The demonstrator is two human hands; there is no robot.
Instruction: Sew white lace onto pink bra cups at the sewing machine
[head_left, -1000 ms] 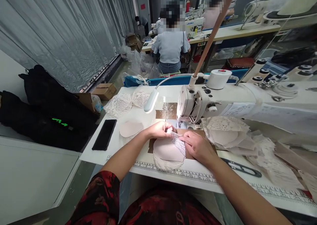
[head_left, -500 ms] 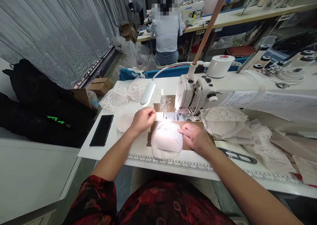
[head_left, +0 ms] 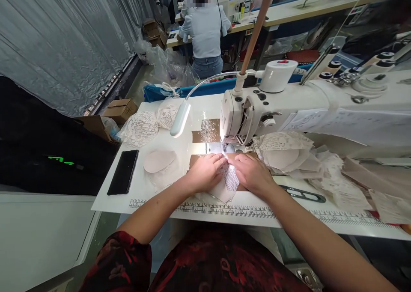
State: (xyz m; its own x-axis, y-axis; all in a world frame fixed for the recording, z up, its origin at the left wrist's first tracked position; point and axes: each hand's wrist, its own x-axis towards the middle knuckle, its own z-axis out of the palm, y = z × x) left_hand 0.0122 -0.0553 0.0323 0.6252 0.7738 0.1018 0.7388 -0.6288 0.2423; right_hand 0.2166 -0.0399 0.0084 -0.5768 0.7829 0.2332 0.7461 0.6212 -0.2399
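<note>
A white lace bra cup [head_left: 228, 185] lies on the machine bed, its upper edge close in front of the needle area of the white sewing machine [head_left: 233, 114]. My left hand [head_left: 207, 172] covers the left side of the cup, fingertips pressed together on its edge. From the right, my right hand [head_left: 252, 172] pinches the lace edge, so both sets of fingertips nearly meet below the presser foot. Part of the cup is hidden under my left hand. Beside my left forearm rests another pale cup piece [head_left: 160, 161] with sheer fabric.
A black phone [head_left: 123, 172] lies at the table's left, lace cups [head_left: 139, 128] behind it. A lamp [head_left: 180, 118] hangs over the bed. Lace pieces [head_left: 285, 148] and a dark thread snipper [head_left: 302, 194] are at right. A ruler strip [head_left: 253, 214] runs along the front edge. Ahead sits a person [head_left: 206, 35].
My left hand has come down and right onto the cup. My right hand has shifted up to its edge by the needle area, and the cup has been turned and moved up. The view shifted slightly.
</note>
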